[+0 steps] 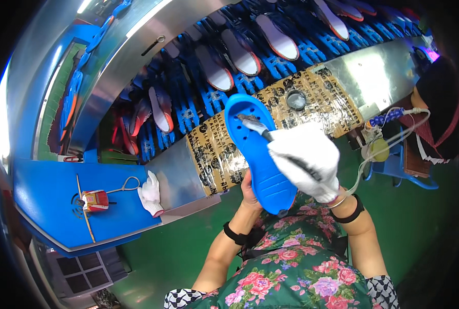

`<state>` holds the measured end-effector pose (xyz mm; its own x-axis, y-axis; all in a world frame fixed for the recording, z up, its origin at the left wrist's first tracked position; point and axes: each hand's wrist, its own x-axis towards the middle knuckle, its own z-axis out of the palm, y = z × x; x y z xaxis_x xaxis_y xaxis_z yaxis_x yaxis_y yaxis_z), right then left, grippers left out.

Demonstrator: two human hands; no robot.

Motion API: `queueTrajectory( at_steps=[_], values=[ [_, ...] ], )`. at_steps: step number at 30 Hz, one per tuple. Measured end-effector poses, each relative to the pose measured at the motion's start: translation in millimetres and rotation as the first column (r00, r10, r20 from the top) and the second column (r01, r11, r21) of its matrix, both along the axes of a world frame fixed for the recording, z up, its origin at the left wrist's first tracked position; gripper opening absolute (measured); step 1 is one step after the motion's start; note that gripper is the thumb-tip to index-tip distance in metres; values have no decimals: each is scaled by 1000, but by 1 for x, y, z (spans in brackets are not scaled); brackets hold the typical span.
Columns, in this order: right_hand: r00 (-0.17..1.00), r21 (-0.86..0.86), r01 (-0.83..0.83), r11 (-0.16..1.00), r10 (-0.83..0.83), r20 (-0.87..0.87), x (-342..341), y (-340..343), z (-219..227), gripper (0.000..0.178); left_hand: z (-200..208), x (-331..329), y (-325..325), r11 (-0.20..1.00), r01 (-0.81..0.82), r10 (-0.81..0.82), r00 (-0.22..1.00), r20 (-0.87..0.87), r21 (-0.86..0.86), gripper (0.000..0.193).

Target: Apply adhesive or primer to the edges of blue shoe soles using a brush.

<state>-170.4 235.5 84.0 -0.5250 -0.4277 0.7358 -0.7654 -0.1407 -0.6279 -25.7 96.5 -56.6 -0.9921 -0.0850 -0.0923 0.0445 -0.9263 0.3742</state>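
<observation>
The bare left grip [248, 191] is partly hidden, the gloved right grip [307, 157] curls closed, and both forearms [219, 257] converge.

The metal ledge [363, 80] before me wears a taped brown printed wrapping [337, 105], and on that sits a small round dish [296, 100], perhaps glass, though glare blurs its contents. On the blue table [41, 206] to my left lie a red-and-yellow box [96, 201] and a thin stick [90, 226]; a loose white glove [150, 194] rests where table meets ledge.

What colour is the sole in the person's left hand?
Bright blue; the sole shows best in the head view.
</observation>
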Motion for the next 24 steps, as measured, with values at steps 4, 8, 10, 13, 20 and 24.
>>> queueTrajectory(
  at_steps=[4,8,10,13,20,24],
  values=[
    [995,14,-102,995,102,-7,13,-3,-9,25,6,-13,-4,999,-27,27,1000,4,-27,89],
    [940,-138,-42,990,86,330,10,-4,-21,13,24,-25,-3,955,-120,166,974,153,-269,96],
    [985,-85,-23,996,37,169,11,-3,-20,20,36,-39,0,961,-140,165,982,88,-239,100],
    [997,-56,-77,995,79,25,25,-4,-22,22,35,-48,-5,976,-133,118,989,-94,-173,100],
    [993,-76,-70,995,77,92,15,3,-35,21,41,-65,-2,975,-208,203,977,-60,-82,103],
    [978,-59,-161,985,167,121,20,3,-36,17,40,-70,-13,999,-51,46,975,-217,-17,107]
  ],
)
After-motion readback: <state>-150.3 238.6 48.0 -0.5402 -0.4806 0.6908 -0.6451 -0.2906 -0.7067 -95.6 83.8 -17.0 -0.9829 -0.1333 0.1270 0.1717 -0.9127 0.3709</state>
